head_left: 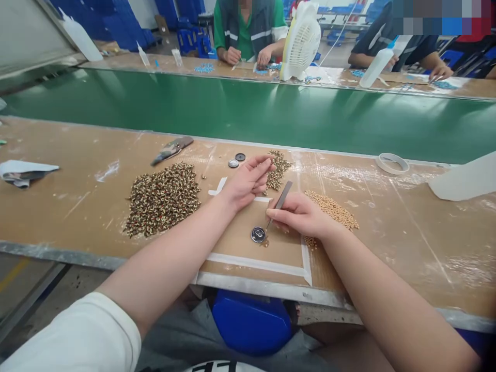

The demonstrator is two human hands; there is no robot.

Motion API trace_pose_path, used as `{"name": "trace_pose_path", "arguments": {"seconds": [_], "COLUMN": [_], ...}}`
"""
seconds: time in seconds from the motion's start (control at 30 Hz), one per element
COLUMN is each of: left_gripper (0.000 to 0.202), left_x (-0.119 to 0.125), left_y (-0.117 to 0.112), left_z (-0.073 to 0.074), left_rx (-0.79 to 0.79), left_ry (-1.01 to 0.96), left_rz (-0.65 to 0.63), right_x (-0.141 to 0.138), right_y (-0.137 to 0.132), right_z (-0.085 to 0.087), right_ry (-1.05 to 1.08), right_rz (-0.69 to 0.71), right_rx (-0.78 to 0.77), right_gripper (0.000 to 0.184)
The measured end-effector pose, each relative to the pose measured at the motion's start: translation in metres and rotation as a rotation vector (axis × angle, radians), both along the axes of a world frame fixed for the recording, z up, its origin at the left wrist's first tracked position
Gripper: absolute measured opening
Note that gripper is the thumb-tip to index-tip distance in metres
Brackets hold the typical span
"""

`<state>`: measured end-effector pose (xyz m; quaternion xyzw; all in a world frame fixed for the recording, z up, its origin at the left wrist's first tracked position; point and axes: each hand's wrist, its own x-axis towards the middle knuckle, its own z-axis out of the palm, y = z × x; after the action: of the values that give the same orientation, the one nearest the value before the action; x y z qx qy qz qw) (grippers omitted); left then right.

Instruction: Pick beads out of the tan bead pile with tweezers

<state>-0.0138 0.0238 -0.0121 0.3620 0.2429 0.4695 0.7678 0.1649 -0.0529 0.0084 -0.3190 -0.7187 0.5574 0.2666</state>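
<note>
My right hand [300, 214] pinches a pair of metal tweezers [279, 202], whose tip points down at a small round dark disc [258, 234] inside a taped square on the bench. My left hand [248, 181] reaches forward to a small pile of patterned beads [278, 170], its fingertips pinched together at the pile's edge; what they hold is too small to name. A large heap of brown patterned beads [163, 199] lies left of that hand. A pile of plain tan beads [333, 209] sits just behind my right hand.
Two small round caps [236, 160] and a dark flat tool [172, 150] lie further back. A tape roll [393, 163] rests at the right. A green conveyor belt [248, 116] runs behind the bench. Beyond it stand a white fan [301, 41] and squeeze bottles, where other people are working.
</note>
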Motion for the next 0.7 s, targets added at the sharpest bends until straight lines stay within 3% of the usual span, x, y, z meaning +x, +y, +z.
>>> {"name": "trace_pose_path", "arguments": {"seconds": [0.23, 0.37, 0.7], "left_gripper": [0.025, 0.031, 0.024], "left_x": [0.001, 0.0027, 0.0073], "left_y": [-0.0041, -0.0051, -0.0092], "left_z": [0.0014, 0.002, 0.0019], "left_rx": [0.045, 0.053, 0.047], "left_ry": [0.08, 0.143, 0.184], "left_rz": [-0.024, -0.034, -0.008], "right_x": [-0.0027, -0.0025, -0.0059], "right_y": [0.0013, 0.0023, 0.0007], "right_z": [0.0008, 0.0001, 0.0039], "right_ry": [-0.091, -0.12, -0.12], "right_rz": [0.171, 0.182, 0.195], "right_rx": [0.076, 0.138, 0.203], "right_gripper": [0.034, 0.034, 0.029]}}
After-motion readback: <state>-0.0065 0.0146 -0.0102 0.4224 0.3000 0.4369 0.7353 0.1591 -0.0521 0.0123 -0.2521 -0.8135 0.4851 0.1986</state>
